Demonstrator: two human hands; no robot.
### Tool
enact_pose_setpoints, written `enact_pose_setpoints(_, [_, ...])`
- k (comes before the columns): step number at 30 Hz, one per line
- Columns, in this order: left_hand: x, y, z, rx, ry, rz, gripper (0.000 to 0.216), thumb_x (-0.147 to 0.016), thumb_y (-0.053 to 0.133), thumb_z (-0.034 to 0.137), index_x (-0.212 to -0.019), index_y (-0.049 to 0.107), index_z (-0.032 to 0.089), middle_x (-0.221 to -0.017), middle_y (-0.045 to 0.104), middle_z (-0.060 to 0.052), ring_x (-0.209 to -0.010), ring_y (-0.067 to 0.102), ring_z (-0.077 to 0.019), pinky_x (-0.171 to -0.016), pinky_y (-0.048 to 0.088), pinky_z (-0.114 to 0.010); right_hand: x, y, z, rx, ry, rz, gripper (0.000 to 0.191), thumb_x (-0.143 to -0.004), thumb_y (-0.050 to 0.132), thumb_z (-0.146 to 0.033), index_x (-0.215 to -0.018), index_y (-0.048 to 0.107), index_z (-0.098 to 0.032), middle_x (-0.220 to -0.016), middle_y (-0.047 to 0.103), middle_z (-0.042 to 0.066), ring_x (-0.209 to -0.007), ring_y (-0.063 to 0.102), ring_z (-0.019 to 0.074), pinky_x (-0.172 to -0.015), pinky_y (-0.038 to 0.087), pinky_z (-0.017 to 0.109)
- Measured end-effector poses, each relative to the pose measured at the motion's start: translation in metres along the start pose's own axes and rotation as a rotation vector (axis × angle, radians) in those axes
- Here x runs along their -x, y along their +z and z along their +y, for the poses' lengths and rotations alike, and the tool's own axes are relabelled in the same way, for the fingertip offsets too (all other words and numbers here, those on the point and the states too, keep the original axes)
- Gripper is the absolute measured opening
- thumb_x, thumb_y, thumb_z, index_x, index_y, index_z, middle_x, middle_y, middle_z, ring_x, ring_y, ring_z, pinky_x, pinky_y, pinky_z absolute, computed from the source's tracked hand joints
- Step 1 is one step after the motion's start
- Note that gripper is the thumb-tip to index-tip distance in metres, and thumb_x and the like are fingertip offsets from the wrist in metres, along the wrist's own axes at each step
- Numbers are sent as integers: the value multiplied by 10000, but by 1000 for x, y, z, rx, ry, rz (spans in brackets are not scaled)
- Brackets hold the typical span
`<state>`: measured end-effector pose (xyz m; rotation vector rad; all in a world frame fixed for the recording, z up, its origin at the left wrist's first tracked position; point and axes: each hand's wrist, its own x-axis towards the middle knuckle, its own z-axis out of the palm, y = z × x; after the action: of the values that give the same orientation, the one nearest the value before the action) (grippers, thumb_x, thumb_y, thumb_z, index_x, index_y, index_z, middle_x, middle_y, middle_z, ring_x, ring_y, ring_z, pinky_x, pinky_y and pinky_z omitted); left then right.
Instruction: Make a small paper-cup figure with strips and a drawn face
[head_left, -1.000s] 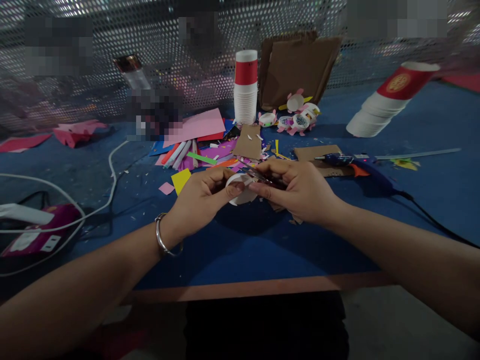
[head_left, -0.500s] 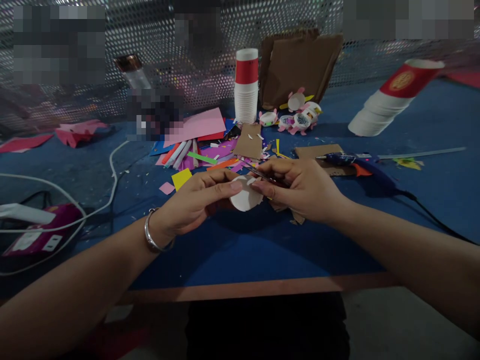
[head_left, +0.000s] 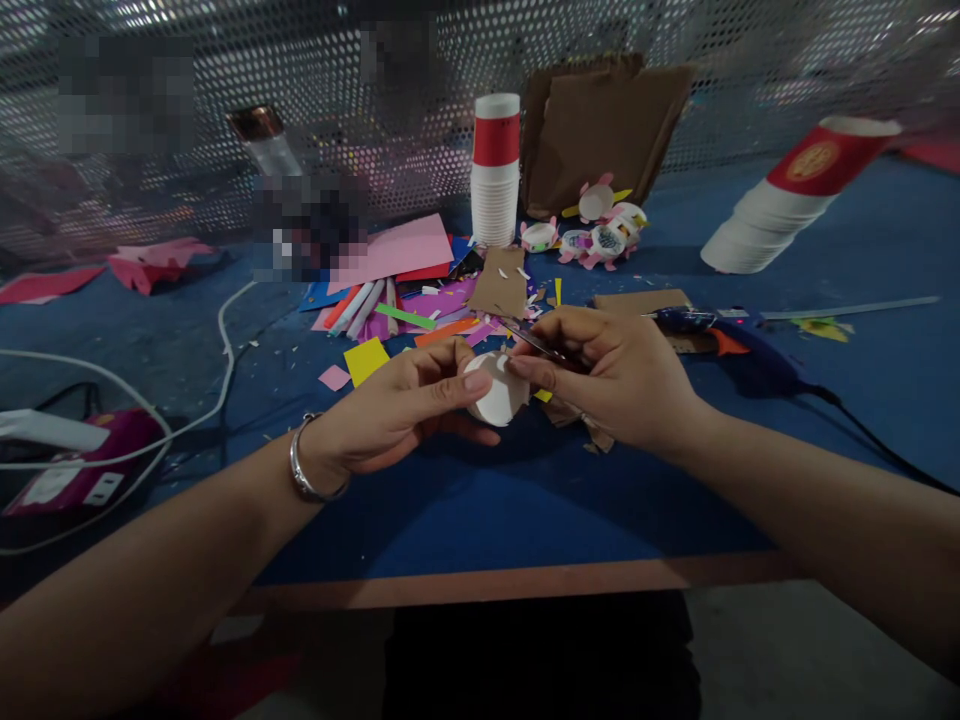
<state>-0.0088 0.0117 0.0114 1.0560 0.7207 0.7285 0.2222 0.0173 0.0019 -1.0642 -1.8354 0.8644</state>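
My left hand (head_left: 420, 400) pinches a round white paper disc (head_left: 501, 400) at its left side, thumb on top and fingers beneath. A small white flap or scrap (head_left: 504, 364) shows at the disc's upper edge. From the other side my right hand (head_left: 607, 375) is closed around a slim, dark, pointed metal tool (head_left: 544, 346), its tip aimed up and left. Fingers cover the tool's back end. The right thumb is at the disc's right edge; whether it presses on it I cannot tell. Both hands are above the blue table (head_left: 465, 520).
Coloured paper (head_left: 405, 250) and cardboard scraps (head_left: 499, 285) lie beyond my hands. Paper cup stacks stand upright (head_left: 495, 170) and tilted (head_left: 795, 200). Small paper animals (head_left: 600, 240) sit by leaning cardboard (head_left: 607, 130). A blue glue gun (head_left: 757, 355) is right; a white cable (head_left: 225, 370) and purple power strip (head_left: 112, 460), left.
The disc and both hands have shifted slightly right in view. Fingers of my left hand now show lower, beneath the disc. Both grips stay the same.
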Motion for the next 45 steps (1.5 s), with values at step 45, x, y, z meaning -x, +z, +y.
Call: enact_pose_setpoints(45, [-19,-21,6,-131,280,575,203,-844,817,290,-825,642,190,-856,740,-24,-708,700,-146,-583,571,-249,-4,3,13,-2,102,-63,264,-880,781,-430,-829,729,-177,-714,639,3,-649,530,142,-609,390,299])
